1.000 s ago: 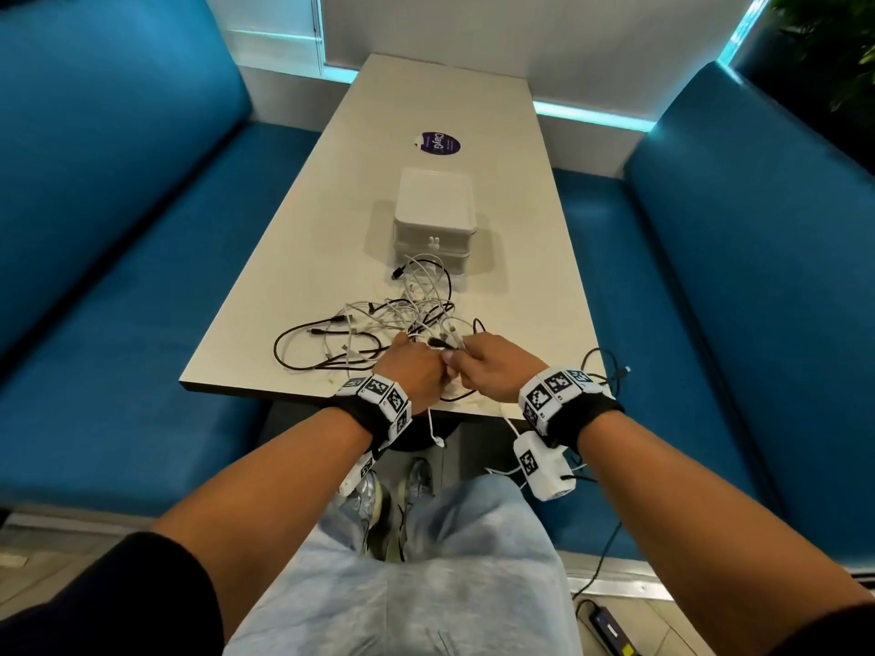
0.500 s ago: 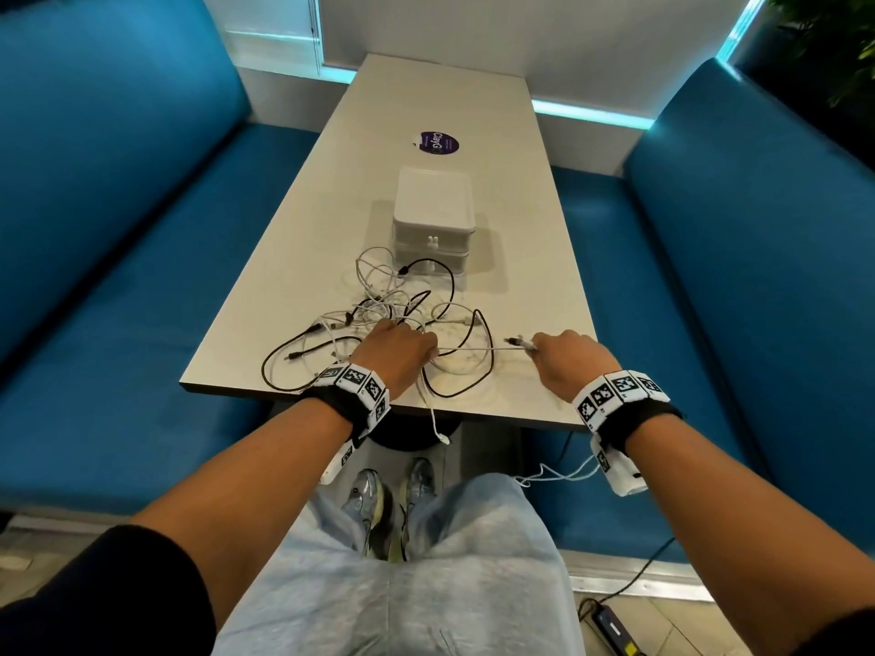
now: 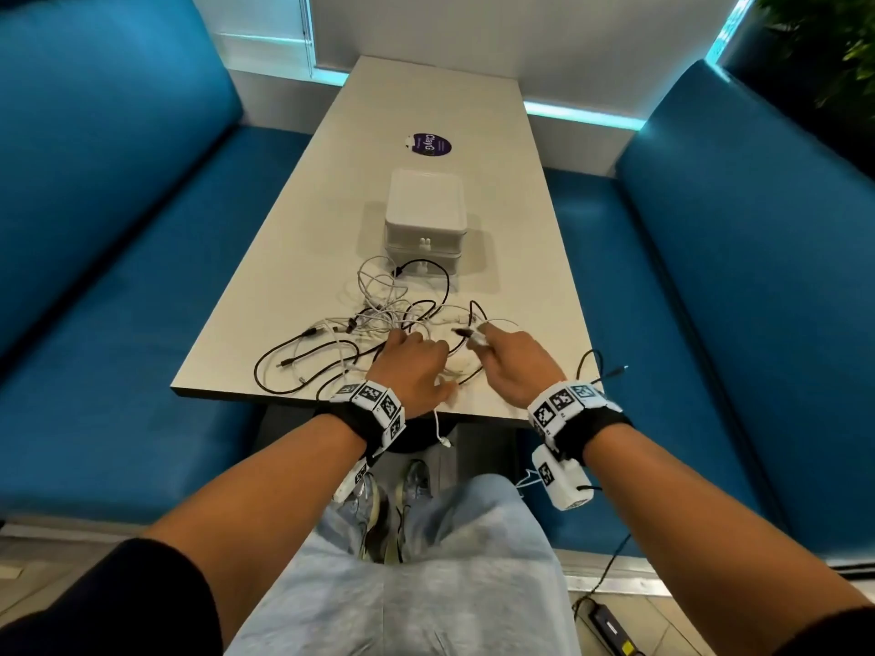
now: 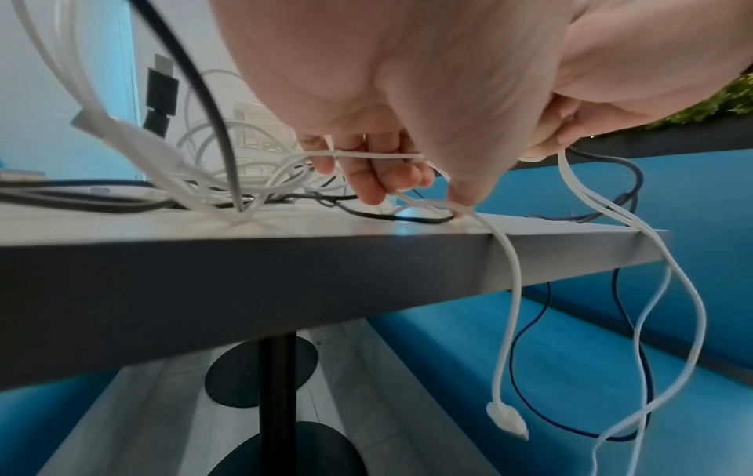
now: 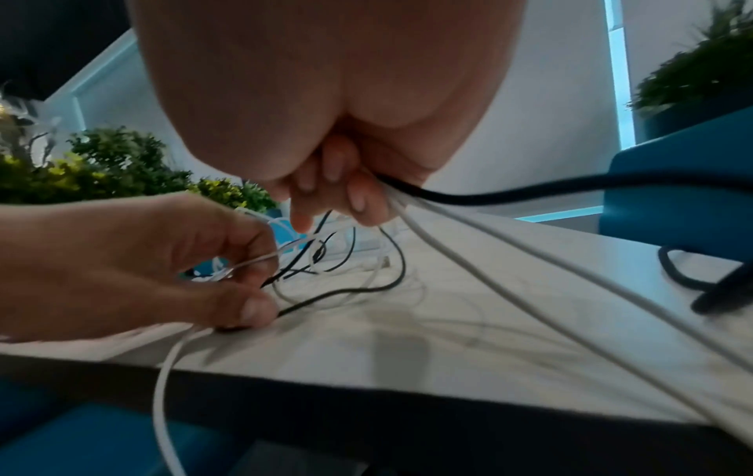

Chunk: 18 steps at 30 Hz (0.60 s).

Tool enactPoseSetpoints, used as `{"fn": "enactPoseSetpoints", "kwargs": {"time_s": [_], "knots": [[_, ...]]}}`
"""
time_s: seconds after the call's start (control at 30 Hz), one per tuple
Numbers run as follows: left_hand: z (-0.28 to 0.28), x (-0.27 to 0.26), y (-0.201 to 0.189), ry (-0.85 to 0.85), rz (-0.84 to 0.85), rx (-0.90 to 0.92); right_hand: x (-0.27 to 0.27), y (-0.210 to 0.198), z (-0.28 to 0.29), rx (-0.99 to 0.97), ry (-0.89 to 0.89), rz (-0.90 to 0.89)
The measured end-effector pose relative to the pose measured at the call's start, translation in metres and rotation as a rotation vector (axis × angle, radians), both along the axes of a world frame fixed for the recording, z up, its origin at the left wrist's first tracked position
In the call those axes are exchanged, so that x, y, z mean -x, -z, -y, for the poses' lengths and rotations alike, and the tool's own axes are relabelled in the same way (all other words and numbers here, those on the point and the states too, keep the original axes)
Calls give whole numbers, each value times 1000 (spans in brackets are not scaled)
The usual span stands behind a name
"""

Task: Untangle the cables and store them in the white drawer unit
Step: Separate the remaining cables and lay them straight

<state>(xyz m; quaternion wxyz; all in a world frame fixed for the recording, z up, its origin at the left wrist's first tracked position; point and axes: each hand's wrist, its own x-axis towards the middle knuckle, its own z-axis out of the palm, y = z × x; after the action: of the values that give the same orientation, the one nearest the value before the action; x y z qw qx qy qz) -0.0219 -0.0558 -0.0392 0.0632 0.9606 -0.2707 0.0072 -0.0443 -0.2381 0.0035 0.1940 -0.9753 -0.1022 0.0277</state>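
gripping tangled cables, left hand pinches white strands; right hand clamps a cable end at 6 o'clock of drawer unit

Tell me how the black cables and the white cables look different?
The black cables make wide, open loops at the edge of the pile; the white cables bunch in tighter loops in the middle. One white cable end dangles off the table; the left hand presses down the tangle. The right hand pinches a white cable. Both kinds are knotted together, outside the white drawer unit.
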Motion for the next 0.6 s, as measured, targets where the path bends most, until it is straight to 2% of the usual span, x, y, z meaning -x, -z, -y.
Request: {"fn": "enactPoseSetpoints", "kwargs": {"time_s": [0.17,0.3,0.5,0.6], "knots": [[6,4,-2,68,53,-122,4,9,-17,-10,-76,-65],[1,5,-5,89,32,-65,-1,14,-20,54,-35,-107],[0,5,3,55,9,5,0,14,-14,-35,-25,-83],[1,0,4,79,-20,51,0,17,-12,62,19,-77]]}}
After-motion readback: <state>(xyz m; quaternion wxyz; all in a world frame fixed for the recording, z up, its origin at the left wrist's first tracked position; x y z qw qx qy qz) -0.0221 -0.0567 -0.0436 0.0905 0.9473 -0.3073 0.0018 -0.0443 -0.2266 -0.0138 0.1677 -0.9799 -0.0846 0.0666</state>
